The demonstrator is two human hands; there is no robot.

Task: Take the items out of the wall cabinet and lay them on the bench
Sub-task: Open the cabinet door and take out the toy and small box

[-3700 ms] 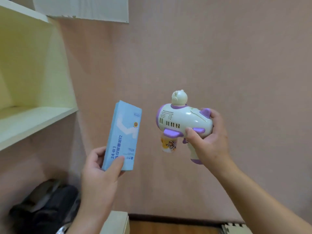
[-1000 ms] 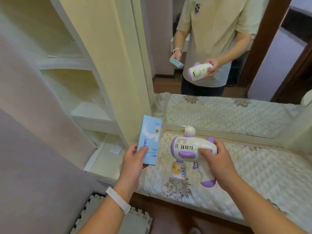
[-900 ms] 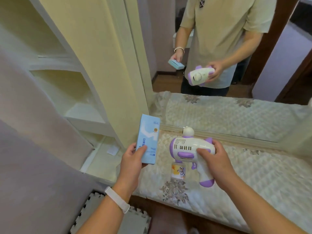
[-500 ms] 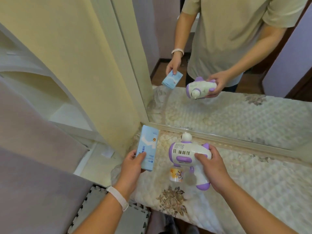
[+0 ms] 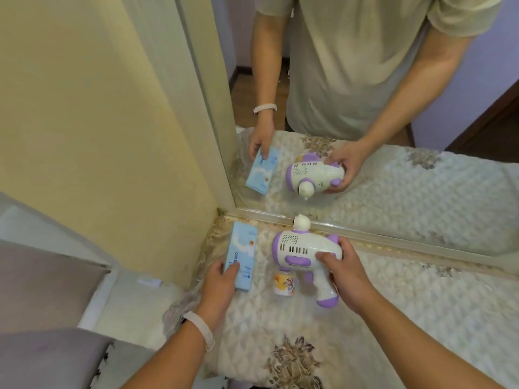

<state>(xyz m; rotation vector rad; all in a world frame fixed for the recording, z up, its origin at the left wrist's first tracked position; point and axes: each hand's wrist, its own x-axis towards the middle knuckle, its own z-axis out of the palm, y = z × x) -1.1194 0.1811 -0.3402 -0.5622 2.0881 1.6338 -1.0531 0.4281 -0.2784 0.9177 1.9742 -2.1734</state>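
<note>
Setting both down flat works best: the left hand (image 5: 222,284) pinches the blue box (image 5: 242,259), the right hand (image 5: 346,276) wraps the toy gun (image 5: 303,249), both low over the quilted bench (image 5: 421,304) near the mirror (image 5: 393,178); release gently.

Two bare forearms enter from 5 and 7 o'clock, no sleeves reaching them. Left hand (image 5: 220,284) has a pale pinkish-white wristband (image 5: 200,328) at the wrist; right hand (image 5: 349,279) wears nothing. Mirror at 12 o'clock reflects a beige short-sleeved T-shirt (image 5: 356,60), loose fit.
</note>
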